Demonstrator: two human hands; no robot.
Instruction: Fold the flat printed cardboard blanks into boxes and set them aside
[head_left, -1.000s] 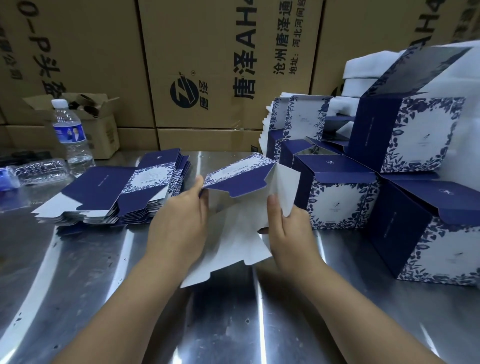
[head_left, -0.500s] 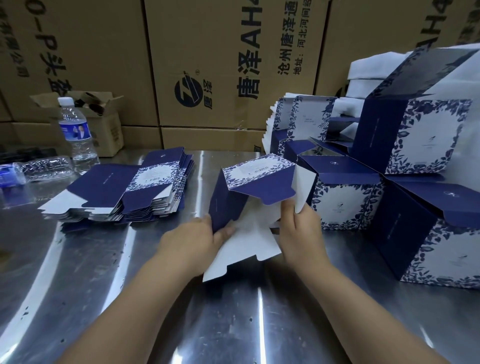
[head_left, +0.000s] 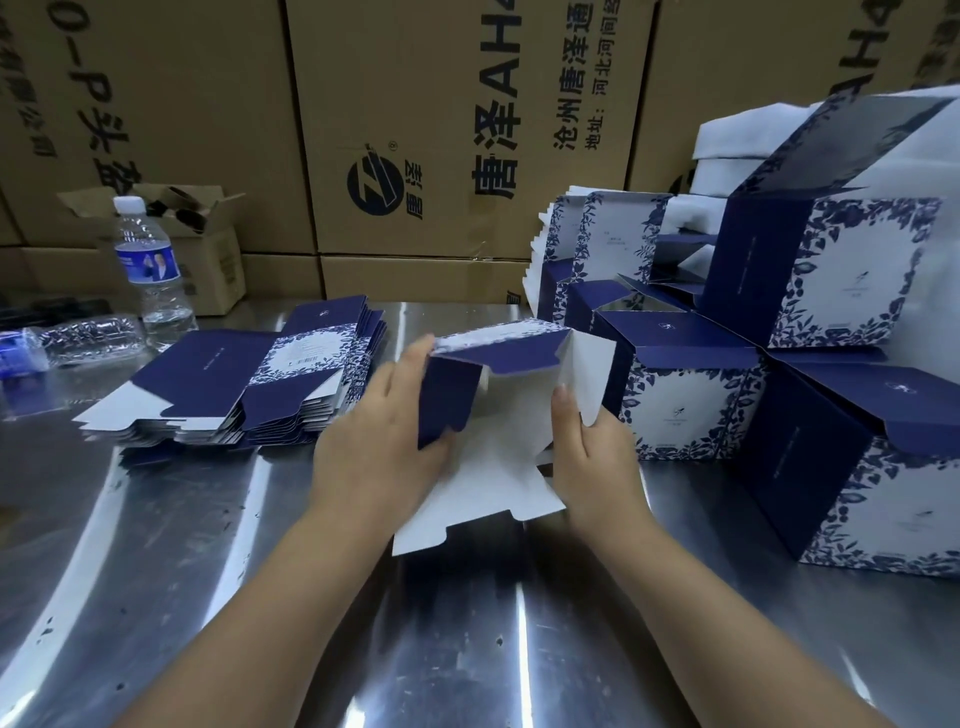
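1. One blank (head_left: 498, 467) is held part-folded at the middle of the steel table (head_left: 467, 639), between both hands. Its white inner face is turned toward the camera.
2. The navy top panel of the blank is bent over toward the person, and a navy side panel is turned inward on the left. The lower white flap hangs down to the table – contact with the surface cannot be confirmed.
3. The left hand (head_left: 374, 447) is closed lightly on the navy side panel. The forefinger is laid up along the panel's outer edge and the thumb is tucked under its lower corner.
4. The right hand (head_left: 597, 467) is closed on the white right-hand flap. The thumb is pressed straight against the inner face, while the other fingers are hidden behind the flap.
5. A stack (head_left: 234, 384) of flat blanks is noted on the table, left of the left hand and apart from it.
6. Folded boxes (head_left: 680, 405) are grouped on the right – several with lids raised, one set on top of others. The nearest is just beside the right-hand flap.
7. An upright water bottle (head_left: 148, 260) is recorded at the far left, and large brown cartons (head_left: 415, 130) are lined up behind the table.
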